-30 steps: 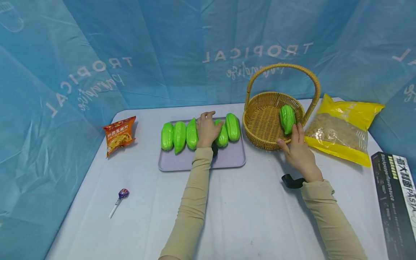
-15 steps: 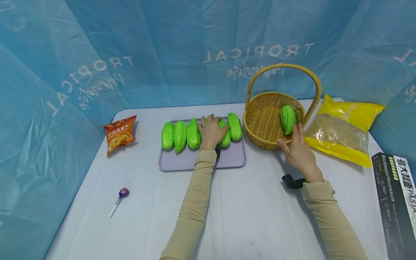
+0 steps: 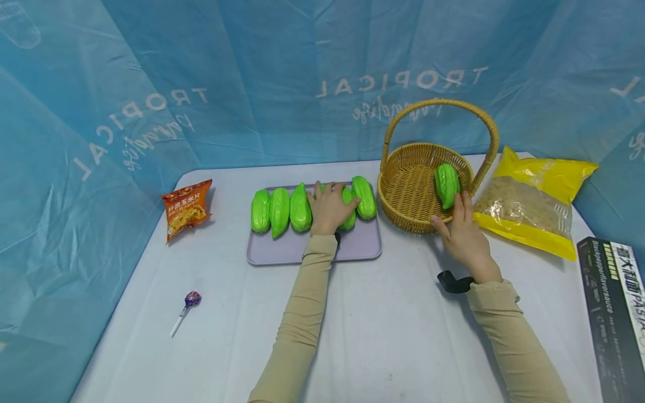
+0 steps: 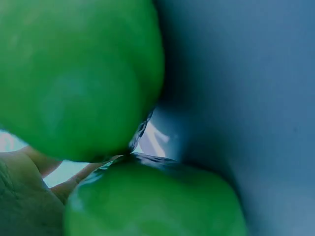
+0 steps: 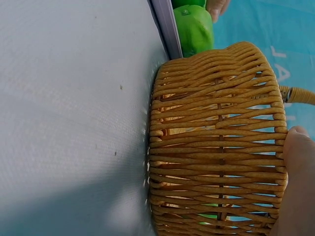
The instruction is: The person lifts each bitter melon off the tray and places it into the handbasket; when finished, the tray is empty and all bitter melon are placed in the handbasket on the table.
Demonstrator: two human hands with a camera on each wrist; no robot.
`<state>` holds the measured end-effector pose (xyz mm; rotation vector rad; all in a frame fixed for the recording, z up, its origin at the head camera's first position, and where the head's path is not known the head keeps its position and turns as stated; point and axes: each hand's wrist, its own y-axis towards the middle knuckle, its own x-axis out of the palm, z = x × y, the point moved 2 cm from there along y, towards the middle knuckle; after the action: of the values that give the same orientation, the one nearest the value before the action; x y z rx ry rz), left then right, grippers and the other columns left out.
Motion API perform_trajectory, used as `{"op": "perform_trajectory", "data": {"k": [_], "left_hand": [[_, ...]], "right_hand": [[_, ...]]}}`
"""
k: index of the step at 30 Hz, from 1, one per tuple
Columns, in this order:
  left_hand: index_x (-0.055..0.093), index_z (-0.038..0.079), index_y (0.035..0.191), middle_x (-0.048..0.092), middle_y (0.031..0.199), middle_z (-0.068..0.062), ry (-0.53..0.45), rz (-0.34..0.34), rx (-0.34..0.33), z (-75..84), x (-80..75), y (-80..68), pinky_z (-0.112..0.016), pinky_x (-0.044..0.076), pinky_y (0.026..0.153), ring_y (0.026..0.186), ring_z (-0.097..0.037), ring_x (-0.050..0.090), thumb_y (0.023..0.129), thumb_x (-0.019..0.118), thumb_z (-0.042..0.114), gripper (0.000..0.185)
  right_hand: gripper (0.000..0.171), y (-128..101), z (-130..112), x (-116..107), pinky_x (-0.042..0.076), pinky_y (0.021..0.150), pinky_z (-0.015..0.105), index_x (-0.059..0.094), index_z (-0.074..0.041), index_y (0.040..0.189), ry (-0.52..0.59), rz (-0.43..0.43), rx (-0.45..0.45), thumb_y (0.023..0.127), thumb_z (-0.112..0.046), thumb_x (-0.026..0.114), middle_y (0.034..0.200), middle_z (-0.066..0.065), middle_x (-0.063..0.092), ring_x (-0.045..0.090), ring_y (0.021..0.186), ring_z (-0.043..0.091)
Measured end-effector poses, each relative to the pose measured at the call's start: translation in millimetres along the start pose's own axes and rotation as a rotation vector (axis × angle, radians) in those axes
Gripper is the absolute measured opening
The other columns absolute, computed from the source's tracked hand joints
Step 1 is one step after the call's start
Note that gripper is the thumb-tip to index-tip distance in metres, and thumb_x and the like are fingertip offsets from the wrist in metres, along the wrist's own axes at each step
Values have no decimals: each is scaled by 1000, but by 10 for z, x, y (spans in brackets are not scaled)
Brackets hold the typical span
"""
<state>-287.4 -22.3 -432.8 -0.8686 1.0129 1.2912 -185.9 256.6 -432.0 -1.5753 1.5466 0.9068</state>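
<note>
In the head view, several green ridged gourds point(image 3: 300, 211) lie in a row on a lilac tray point(image 3: 282, 252). My left hand point(image 3: 330, 212) lies over the gourds right of the row's middle, fingers spread, covering part of them. Two gourds point(image 4: 157, 199) fill much of the left wrist view, with part of the palm at lower left. On the right, my right hand point(image 3: 466, 243) rests at the near right rim of a wicker basket point(image 3: 410, 221), fingers straight. Its thumb point(image 5: 298, 152) touches the rim. One gourd point(image 3: 447, 184) lies inside the basket, close to those fingertips.
A yellow bag point(image 3: 534, 196) lies right of the basket, and a black pasta box point(image 3: 610, 308) lies at the right edge. On the left are an orange snack packet point(image 3: 186, 210) and a lollipop point(image 3: 188, 305). A blue curtain point(image 3: 282, 84) hangs behind the table.
My left hand has shifted slightly right along the row, its fingers spreading wider and its thumb moving over towards the rightmost gourd. The right hand and basket stay still.
</note>
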Motion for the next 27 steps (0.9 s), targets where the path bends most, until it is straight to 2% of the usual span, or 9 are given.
{"op": "perform_trajectory", "data": {"k": [7,15,19,24,27], "left_hand": [[48,22,144,49,147,-11,33,13,-3,1,-3,7,-65,11,117,147,-42,21,96,50,51,56],[52,21,141,55,141,-11,13,38,-1,3,5,17,-68,8,116,145,-43,25,94,54,45,53],[53,21,139,58,136,-12,-11,75,0,1,12,15,-68,7,116,143,-42,30,91,59,43,54],[51,20,141,59,131,-14,-88,123,5,14,6,4,-68,6,116,140,-37,35,88,62,38,57],[50,19,141,59,129,-13,-133,159,27,34,5,6,-66,8,117,134,-33,43,86,64,33,58]], "right_hand": [[89,8,11,5,42,86,71,-11,3,152,4,14,-8,99,-61,20,160,25,-15,34,119,69],[89,0,3,8,42,86,71,-10,5,152,3,18,-15,100,-60,20,159,26,-15,34,119,69],[89,-4,1,11,42,86,71,-9,6,152,3,20,-19,100,-60,20,159,26,-14,35,118,69],[89,-2,9,12,43,84,70,-8,6,152,0,25,-22,100,-60,20,159,27,-13,36,117,70],[89,-1,11,12,43,84,70,-9,6,152,2,20,-18,100,-60,20,159,27,-14,35,117,70]]}}
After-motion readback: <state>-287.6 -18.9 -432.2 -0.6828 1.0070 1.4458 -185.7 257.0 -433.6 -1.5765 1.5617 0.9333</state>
